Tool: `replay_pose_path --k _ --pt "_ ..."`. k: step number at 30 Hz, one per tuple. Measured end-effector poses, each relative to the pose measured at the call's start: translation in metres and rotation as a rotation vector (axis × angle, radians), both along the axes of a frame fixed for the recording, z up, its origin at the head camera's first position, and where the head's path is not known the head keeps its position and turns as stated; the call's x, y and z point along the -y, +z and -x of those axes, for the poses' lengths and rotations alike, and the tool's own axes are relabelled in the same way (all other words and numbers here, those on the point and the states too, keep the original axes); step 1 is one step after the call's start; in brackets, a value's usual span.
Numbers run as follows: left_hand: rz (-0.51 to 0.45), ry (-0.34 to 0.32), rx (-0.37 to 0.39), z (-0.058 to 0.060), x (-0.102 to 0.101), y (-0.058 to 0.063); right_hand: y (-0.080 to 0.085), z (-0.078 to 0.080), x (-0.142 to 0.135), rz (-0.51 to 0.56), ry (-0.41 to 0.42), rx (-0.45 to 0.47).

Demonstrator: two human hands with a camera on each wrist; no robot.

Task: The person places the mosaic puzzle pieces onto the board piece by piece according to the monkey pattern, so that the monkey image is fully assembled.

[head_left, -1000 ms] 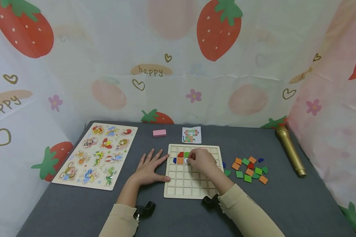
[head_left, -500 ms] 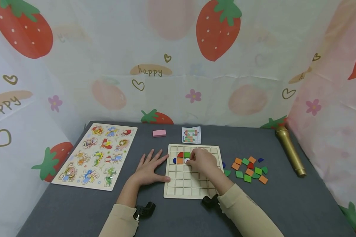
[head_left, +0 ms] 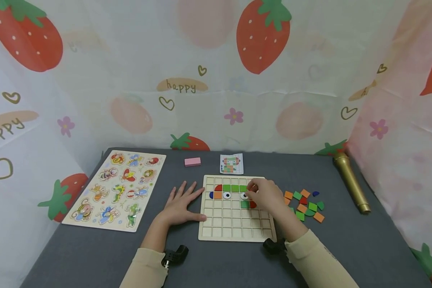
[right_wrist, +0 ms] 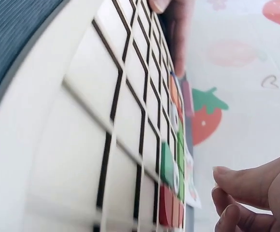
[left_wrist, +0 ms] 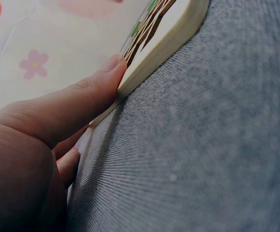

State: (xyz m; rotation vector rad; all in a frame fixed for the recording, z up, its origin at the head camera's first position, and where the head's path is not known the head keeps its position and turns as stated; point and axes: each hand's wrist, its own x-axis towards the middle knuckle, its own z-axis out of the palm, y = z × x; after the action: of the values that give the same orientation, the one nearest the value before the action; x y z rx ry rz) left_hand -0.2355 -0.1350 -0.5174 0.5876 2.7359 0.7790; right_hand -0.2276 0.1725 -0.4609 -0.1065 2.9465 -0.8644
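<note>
A wooden grid board [head_left: 221, 232] lies before me with coloured tiles in its upper cells. They include a row of green squares [head_left: 235, 188], an orange square [head_left: 219, 195], a blue piece [head_left: 211, 195] and a red piece [head_left: 253, 205]. Two eye tiles show: a left one [head_left: 227, 195] and a right one [head_left: 243, 196]. My left hand [head_left: 178, 208] spreads its straight fingers at the board's left edge, thumb [left_wrist: 104, 87] against the side. Over the upper right cells, my right hand [head_left: 266, 196] has thumb and fingers curled together beside the right eye tile. No piece shows between them.
Loose orange, green, red and blue tiles [head_left: 302, 208] lie right of the board. Behind it are a small pattern card [head_left: 231, 164] and a pink block [head_left: 192, 162]. An insect picture board [head_left: 115, 192] lies left; a gold cylinder [head_left: 351, 183] lies far right.
My right hand has moved right from the left eye tile to the right one, uncovering the tiles between. My left hand stays in place.
</note>
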Motion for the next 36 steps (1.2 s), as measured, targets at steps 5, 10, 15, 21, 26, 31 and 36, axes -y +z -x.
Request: replay_pose_path --k 5,10,15,21,26,31,36 --pt "-0.003 0.008 0.005 -0.001 0.001 -0.001 0.002 -0.004 -0.022 0.006 -0.011 -0.011" --pt "-0.004 0.005 0.0 -0.001 0.001 -0.001 -0.002 -0.007 -0.043 0.0 -0.026 -0.029" --pt "-0.008 -0.003 0.004 0.0 -0.001 0.001 -0.008 -0.011 -0.064 0.024 -0.023 -0.022" --pt "-0.012 0.0 0.003 0.0 -0.002 -0.001 -0.007 -0.025 -0.088 0.035 -0.014 -0.037" --pt "-0.008 0.0 -0.001 -0.001 -0.001 -0.001 -0.007 -0.033 -0.105 0.024 -0.018 -0.073" --pt "-0.016 0.003 0.004 -0.001 0.0 0.0 -0.006 -0.043 -0.118 0.027 -0.01 -0.06" --pt "-0.018 0.001 -0.002 -0.002 0.0 0.0 -0.008 -0.051 -0.133 0.046 0.018 0.013"
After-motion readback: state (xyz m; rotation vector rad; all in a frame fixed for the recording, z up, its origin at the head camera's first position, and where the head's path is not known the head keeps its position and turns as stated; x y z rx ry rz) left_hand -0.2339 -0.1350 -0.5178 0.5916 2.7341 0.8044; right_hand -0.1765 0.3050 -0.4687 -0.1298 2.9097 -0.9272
